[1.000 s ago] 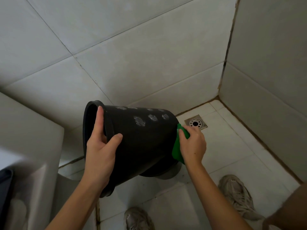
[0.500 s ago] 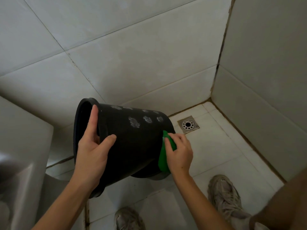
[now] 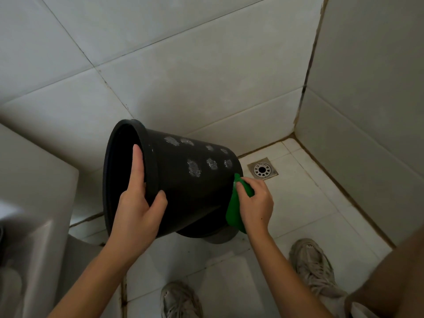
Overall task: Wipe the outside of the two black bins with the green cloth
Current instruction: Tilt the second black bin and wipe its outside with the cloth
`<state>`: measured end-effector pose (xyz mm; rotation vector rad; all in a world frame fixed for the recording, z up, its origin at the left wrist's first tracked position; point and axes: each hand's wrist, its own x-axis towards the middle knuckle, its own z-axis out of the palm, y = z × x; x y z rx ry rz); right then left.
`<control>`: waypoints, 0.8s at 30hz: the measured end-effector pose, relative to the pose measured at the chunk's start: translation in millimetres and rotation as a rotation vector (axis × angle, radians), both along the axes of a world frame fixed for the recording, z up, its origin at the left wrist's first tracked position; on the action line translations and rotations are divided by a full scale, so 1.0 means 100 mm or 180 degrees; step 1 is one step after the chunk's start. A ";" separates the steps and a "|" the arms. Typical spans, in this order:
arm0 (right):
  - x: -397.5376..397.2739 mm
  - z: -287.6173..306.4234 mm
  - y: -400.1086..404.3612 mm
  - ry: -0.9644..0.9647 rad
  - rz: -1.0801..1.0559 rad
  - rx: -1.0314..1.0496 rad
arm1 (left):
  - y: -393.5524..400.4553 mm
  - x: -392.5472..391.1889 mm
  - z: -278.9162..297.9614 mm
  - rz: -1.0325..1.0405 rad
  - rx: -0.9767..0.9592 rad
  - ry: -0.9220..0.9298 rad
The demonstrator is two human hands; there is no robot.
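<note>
Sideways, black bin (image 3: 183,191) in left hand (image 3: 137,212), right hand (image 3: 257,205) pressing green cloth (image 3: 234,214)

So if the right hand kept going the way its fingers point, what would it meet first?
The green cloth the right hand presses, then directly the base of the tilted black plastic bin; nothing else appears between, though depth is unclear.

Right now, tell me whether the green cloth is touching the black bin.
Touching. The head view shows the right hand pressing the green cloth flat against the bottom end of the tilted black bin, with no gap visible between them.
</note>
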<state>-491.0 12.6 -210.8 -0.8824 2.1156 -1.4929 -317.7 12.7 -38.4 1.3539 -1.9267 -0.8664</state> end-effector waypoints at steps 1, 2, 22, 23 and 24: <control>0.01 -0.01 0.01 -0.0035 -0.0013 -0.0017 | 0.00 0.01 -0.01 0.0004 0.0007 -0.0011; 0.02 -0.03 0.02 -0.0052 -0.0016 -0.0017 | 0.00 0.03 -0.02 0.0042 0.0028 -0.0001; 0.06 -0.09 0.05 -0.0125 0.0010 0.0073 | -0.38 -0.20 0.16 0.0707 0.0288 -0.0138; 0.06 -0.09 0.05 -0.0126 0.0009 0.0068 | -0.40 -0.21 0.16 0.0766 0.0313 -0.0133; 0.06 -0.09 0.05 -0.0128 0.0008 0.0060 | -0.41 -0.21 0.15 0.0803 0.0326 -0.0132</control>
